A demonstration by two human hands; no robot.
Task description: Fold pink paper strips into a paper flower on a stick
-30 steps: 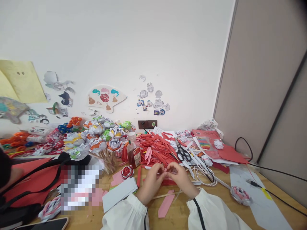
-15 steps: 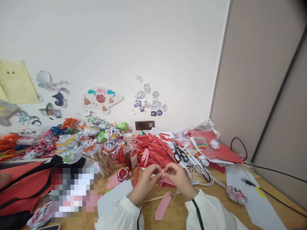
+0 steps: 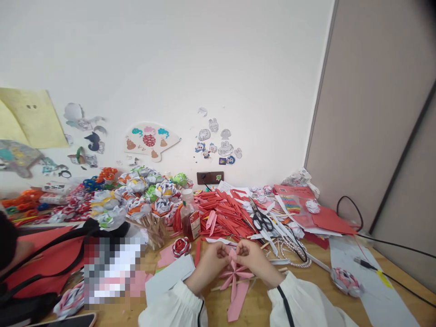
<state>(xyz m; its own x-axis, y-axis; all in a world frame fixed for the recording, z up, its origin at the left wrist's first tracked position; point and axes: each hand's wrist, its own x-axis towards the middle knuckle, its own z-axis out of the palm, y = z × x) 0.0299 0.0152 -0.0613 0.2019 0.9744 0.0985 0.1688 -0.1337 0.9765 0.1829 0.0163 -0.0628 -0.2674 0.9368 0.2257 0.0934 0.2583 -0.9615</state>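
Between my two hands is a folded pink paper piece [image 3: 234,274] with several narrow petals spreading out below the fingertips. My left hand [image 3: 213,262] pinches its upper part from the left. From the right, my right hand [image 3: 254,260] grips the same part, fingers curled. Beneath the petals lies a flat pink strip with a pointed end [image 3: 237,305], beside a thin wooden stick [image 3: 218,288]. Behind the hands is a heap of folded red paper strips [image 3: 226,211].
A glue bottle [image 3: 190,220], a red-white paper rose [image 3: 181,247] and bundled sticks [image 3: 154,231] stand left of centre. Black scissors [image 3: 261,220] and bead strings [image 3: 299,254] lie right. Paper flowers [image 3: 146,195] pile up at back left. Part of another person [image 3: 10,245] shows at the left edge.
The view has shifted slightly left. The pink piece's spread petals now show below my hands, where only a little of it was visible before. More of the other person appears at the left.
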